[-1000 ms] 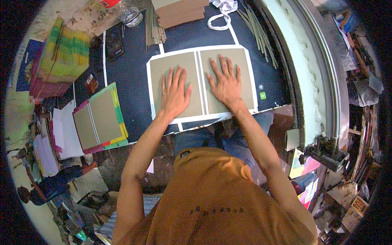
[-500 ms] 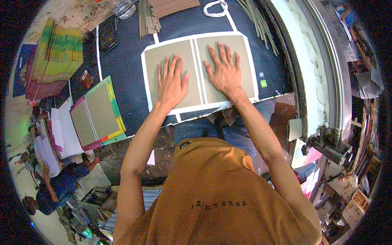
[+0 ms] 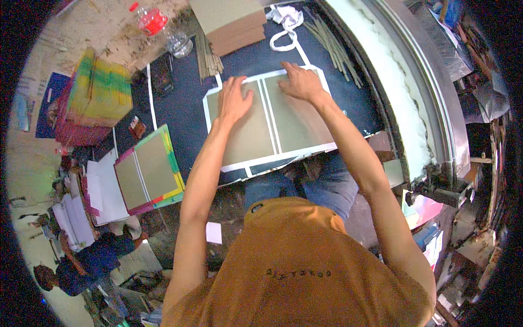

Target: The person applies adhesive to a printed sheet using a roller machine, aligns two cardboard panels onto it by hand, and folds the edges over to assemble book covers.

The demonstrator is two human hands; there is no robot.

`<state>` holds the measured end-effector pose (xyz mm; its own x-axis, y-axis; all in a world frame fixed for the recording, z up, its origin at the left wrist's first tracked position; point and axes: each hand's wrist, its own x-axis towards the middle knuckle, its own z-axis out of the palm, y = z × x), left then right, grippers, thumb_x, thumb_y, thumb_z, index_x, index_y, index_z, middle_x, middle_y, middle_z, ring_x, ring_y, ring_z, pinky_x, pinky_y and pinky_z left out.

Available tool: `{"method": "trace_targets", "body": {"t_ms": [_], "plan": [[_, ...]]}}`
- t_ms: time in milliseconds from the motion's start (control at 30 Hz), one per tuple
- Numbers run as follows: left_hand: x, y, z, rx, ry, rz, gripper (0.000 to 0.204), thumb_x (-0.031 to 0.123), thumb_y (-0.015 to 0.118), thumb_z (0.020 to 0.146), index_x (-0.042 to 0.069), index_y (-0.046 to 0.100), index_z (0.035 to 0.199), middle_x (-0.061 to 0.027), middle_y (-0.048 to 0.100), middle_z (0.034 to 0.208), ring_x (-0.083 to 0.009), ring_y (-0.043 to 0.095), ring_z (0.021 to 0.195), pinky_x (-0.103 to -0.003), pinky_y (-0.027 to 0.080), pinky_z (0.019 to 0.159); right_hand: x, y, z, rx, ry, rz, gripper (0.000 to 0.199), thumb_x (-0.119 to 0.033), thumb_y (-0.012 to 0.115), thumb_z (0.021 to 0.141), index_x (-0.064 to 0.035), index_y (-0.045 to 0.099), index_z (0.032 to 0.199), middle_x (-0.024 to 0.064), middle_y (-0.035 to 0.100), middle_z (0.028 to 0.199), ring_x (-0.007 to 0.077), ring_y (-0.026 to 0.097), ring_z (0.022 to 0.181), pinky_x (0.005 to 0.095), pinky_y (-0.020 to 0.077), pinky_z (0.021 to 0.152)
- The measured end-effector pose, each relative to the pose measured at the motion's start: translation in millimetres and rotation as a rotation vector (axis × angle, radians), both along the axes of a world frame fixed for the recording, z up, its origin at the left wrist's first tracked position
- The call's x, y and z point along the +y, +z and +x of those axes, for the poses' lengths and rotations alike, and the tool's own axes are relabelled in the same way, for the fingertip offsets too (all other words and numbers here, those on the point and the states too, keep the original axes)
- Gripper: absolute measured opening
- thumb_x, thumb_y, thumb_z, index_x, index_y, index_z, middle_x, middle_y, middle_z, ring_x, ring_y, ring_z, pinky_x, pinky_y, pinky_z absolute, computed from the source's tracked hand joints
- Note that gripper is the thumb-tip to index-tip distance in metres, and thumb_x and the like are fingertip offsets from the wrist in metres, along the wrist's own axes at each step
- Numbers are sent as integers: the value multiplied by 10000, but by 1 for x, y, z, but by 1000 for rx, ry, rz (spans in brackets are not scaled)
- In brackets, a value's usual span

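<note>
Two grey-brown cardboard panels lie side by side on a white-edged cover sheet [image 3: 239, 164], a narrow white-lined gap between them. On the far part of the left panel [image 3: 250, 139] rests my left hand [image 3: 234, 102], fingertips at the far border and thumb spread apart. My right hand [image 3: 303, 86] is at the far edge of the right panel [image 3: 302, 128], its fingers bent over the white border and the thumb inward. Both hands look open, with nothing held in them. Whether the fingertips pinch the border cannot be made out.
A stack of cardboard [image 3: 231, 27] and thin board strips [image 3: 208, 57] stand beyond the sheet. More strips [image 3: 335, 49] lie far right, near a white roll of tape [image 3: 284, 41]. Colourful covers [image 3: 155, 169] and a tall stack [image 3: 103, 103] sit left. A metal machine [image 3: 414, 82] borders the right.
Both hands have slid from lying flat on the middle of the panels to the far border, the right one's fingers now bent. The whole view has shifted, showing more of the far table.
</note>
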<state>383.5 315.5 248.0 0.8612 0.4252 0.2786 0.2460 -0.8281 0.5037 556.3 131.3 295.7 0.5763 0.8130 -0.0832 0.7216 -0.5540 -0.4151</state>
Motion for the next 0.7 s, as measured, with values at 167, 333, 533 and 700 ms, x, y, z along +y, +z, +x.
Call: {"method": "trace_targets", "body": {"t_ms": [167,333,533,700], "plan": [[-6,0,59,219,-103,205,645,370,786,717,70,652,1272,-143,549,1286,-348,498,1248,-538,413,1043,45,-19,62,-87,177,-380,712,-457,867,733,-241,592,1354,132,529,1393,368,447,1371,680,388,1061],[-6,19,62,283,-118,154,538,362,773,716,60,665,1148,-154,574,1222,-363,526,1215,-553,435,1010,59,-11,62,-99,249,-408,678,-490,877,720,-203,628,1281,107,605,1350,351,513,1338,689,347,1100],[13,35,61,381,-124,-26,499,352,739,745,60,664,1143,-199,649,1244,-394,587,1202,-480,473,1019,35,12,69,-159,184,-427,637,-627,842,692,-145,727,1093,102,702,1250,298,621,1260,689,329,1114],[-6,18,22,341,-150,129,427,256,674,838,33,650,1201,-201,557,1369,-384,519,1278,-510,426,1079,-35,-37,36,-382,-51,-14,556,-577,737,828,-125,708,1150,115,709,1167,286,670,1149,609,384,1091]]}}
